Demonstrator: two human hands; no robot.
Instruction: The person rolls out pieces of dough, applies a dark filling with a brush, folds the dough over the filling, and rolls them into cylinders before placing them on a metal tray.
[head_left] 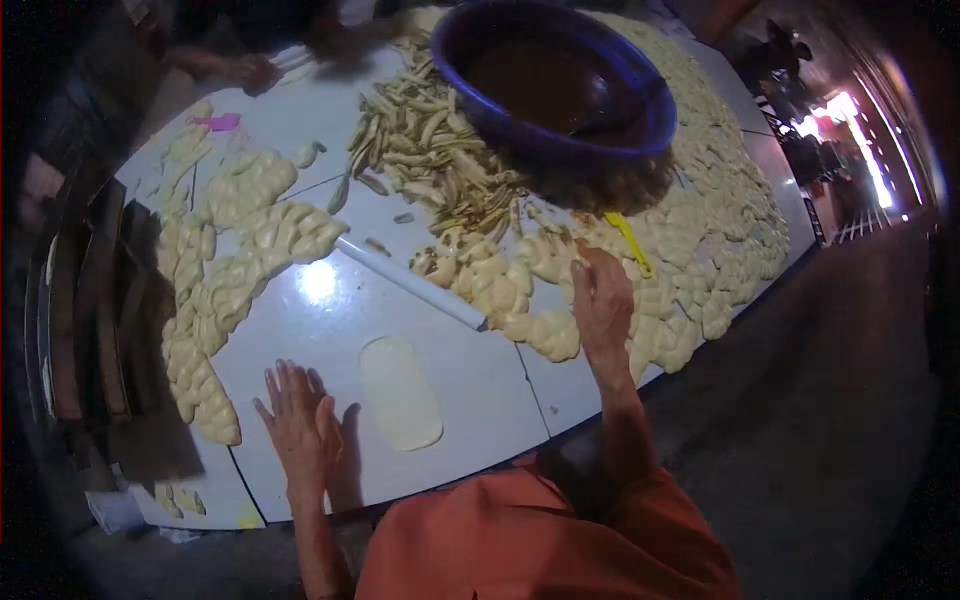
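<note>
1 flat oblong dough sheet lies on the white surface, just right of the left hand, whose fingers are slightly apart; the right hand reaches past the sheet, its fingers close together at brown-smeared dough pieces; whether they grip anything, I cannot tell.

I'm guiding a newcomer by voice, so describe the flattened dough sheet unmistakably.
Start at the white table, along its near edge. Just right of the person's left hand, nearer that edge than the white rod, lies the flattened dough sheet. Unlike the plump, crowded dough pieces, it lies alone, smooth and oblong.
</note>
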